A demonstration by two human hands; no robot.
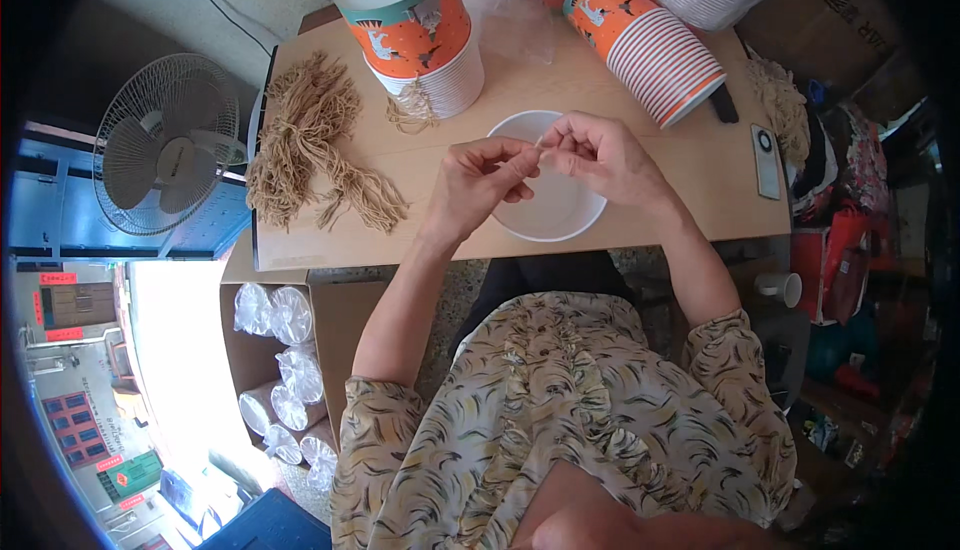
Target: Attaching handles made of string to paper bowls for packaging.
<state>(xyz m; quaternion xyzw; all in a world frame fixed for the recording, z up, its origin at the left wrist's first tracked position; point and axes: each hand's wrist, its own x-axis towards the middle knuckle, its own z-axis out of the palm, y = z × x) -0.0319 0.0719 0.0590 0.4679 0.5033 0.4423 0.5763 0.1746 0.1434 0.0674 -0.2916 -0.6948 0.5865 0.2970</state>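
From the head view, your left hand (480, 185) and right hand (600, 155) meet above a white paper bowl (550, 215) that sits upright on the wooden desk (700, 165), near its front edge and just in front of you. Both hands are nearly shut, fingers curled in, thumb and forefinger of each pinched narrow on a thin pale string (541, 137) that runs between them; it is too fine to tell more about it. The fingertips of the two hands almost touch over the bowl's far rim. To the left on the desk lies a loose pile of tan string bundles (315, 145), well apart from the bowl. At the far side, a stack of orange printed paper bowls (415, 30) stands left of centre, and another such stack (650, 45) lies tilted on its side to the right. A small white remote-like device (766, 158) rests near the desk's right edge. Off the desk to the left stands a white fan (165, 145), and below it an open cardboard box (340, 320) holds bagged clear lids (285, 350).
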